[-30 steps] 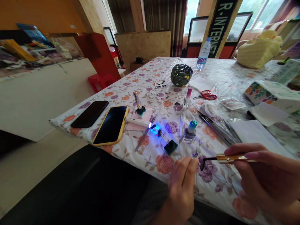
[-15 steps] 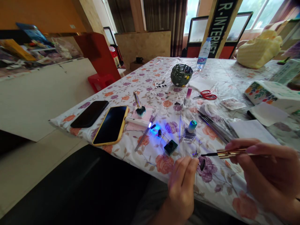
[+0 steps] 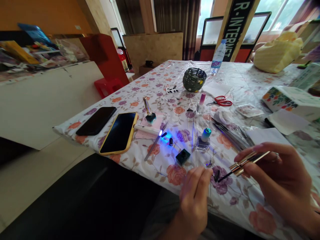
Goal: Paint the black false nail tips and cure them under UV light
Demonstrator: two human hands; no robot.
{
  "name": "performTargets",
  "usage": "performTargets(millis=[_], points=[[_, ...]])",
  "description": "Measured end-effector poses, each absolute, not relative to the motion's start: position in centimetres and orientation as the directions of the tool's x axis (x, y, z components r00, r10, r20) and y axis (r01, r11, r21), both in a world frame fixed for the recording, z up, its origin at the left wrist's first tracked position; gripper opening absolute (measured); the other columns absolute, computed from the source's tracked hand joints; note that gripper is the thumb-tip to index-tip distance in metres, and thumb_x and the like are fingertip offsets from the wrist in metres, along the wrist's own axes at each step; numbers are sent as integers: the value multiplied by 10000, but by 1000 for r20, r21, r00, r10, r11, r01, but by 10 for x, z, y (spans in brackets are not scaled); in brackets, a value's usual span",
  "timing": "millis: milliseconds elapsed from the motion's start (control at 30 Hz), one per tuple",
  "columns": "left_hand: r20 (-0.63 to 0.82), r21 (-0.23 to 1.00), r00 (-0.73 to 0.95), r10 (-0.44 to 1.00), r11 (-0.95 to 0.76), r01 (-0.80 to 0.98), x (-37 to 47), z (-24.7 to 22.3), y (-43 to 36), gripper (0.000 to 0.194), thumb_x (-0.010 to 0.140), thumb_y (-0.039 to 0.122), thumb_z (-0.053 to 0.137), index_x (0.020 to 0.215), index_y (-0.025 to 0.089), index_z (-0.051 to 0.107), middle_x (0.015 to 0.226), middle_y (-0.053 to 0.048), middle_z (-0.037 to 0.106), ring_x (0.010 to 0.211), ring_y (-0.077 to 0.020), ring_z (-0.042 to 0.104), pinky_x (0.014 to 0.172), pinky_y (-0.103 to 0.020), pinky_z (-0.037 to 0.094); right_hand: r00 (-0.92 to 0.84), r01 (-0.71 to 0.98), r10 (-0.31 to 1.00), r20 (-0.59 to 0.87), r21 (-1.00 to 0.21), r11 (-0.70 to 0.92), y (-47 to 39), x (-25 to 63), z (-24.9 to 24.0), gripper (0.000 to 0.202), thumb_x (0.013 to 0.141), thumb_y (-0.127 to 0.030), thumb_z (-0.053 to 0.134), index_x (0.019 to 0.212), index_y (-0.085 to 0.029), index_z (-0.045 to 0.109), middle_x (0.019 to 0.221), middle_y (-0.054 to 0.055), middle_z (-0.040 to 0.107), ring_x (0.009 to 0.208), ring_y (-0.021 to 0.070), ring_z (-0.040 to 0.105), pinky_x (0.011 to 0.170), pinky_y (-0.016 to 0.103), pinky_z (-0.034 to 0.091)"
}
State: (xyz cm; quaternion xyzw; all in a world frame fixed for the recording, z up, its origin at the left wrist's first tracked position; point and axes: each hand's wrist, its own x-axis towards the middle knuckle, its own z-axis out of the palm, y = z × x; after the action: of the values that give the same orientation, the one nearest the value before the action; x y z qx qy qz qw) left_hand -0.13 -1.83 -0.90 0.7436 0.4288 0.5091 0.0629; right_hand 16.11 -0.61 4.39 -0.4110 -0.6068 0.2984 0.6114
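Curtains [image 3: 167,16] and windows [image 3: 270,10] close the back of the room, and before them we have a wide, flowered tabletop [image 3: 240,80]. Above its near edge is our right hand [image 3: 278,176], with thumb and fingers closed on a gold-handled brush [image 3: 246,161]. Our left hand [image 3: 194,190] is at the same edge, fingers bent together; their tips are hidden, so we cannot tell if they pinch anything. Near it stands a square, dark green bottle [image 3: 183,156], without cap. Smallest is the dark curved piece [image 3: 216,175], just beside the left fingertips, with the brush tip at or very near it. We judge the brush light, stiff and rather slippery, best taken at mid-handle; the piece seems thin and fragile, better held by its end.
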Motion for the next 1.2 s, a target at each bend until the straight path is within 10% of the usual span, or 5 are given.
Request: performTargets(millis=[1200], points=[[710, 561, 81, 700, -630, 537, 1, -15, -18, 275, 859, 41, 407, 1054, 129, 580, 975, -70, 627, 970, -115, 569, 903, -215, 447, 309, 276, 834, 457, -882, 381, -1, 160, 43, 302, 615, -98, 719, 854, -214, 574, 673, -25, 611, 549, 90, 591, 495, 146, 510]])
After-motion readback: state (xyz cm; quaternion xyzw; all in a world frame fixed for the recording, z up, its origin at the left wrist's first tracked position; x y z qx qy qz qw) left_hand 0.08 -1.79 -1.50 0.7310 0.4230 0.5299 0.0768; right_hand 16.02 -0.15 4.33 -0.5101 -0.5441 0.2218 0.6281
